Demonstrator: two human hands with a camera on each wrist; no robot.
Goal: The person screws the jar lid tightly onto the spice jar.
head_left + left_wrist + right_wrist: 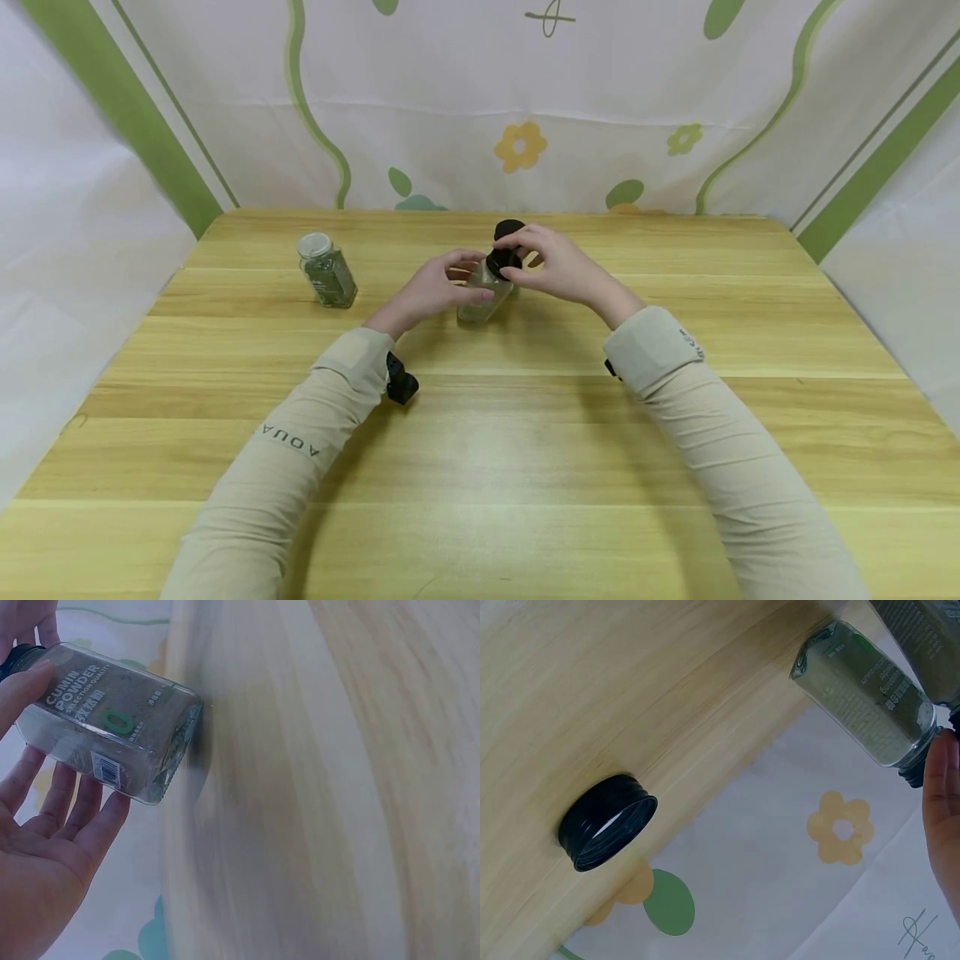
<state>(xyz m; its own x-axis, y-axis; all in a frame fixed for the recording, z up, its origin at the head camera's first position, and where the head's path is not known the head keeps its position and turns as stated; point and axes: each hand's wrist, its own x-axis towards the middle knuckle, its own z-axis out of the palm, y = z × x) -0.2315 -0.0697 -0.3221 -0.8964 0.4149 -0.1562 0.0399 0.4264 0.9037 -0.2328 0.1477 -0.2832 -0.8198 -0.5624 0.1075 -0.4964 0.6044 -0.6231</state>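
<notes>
The left hand (431,287) is clamped round a clear, square-sided glass jar (483,298) labelled CUMIN POWDER, thumb against one face. The jar tilts over the far half of the pale wooden counter (480,467), neck toward 1 o'clock. The right hand (558,265) pinches its round black cap (502,263) between thumb and fingers. A second clear glass jar (862,697), black-capped, stands just beyond at 1 o'clock. A pale-topped glass jar of green flakes (330,279) stands well apart at 9 o'clock.
</notes>
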